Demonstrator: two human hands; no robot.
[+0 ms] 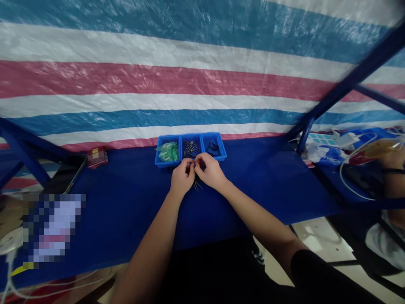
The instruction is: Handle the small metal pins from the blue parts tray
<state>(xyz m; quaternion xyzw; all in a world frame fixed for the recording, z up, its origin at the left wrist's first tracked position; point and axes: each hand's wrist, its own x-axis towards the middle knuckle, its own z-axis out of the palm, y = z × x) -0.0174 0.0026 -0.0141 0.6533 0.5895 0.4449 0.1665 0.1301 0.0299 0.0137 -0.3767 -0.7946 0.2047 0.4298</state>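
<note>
My left hand (pixel 182 176) and my right hand (pixel 211 169) meet in front of the blue bins, fingertips pinched together around something tiny and dark that I cannot make out. Under them, several thin metal pins (pixel 197 185) lie on the blue table (pixel 133 207). Just beyond the hands stand three joined blue bins. In the left bin (pixel 162 164) are green plastic pieces (pixel 168 152). The middle one holds thin dark and brass-coloured pins (pixel 190 147). Small black pieces (pixel 213 148) lie in the right bin (pixel 222 151).
A red box (pixel 97 157) and a dark flat device (pixel 67 173) sit at the left. Blue frame posts (pixel 335 90) rise on both sides. On the right, bags and cables (pixel 329 154) lie near another person's arm (pixel 394 169). A striped sheet (pixel 190 80) hangs behind.
</note>
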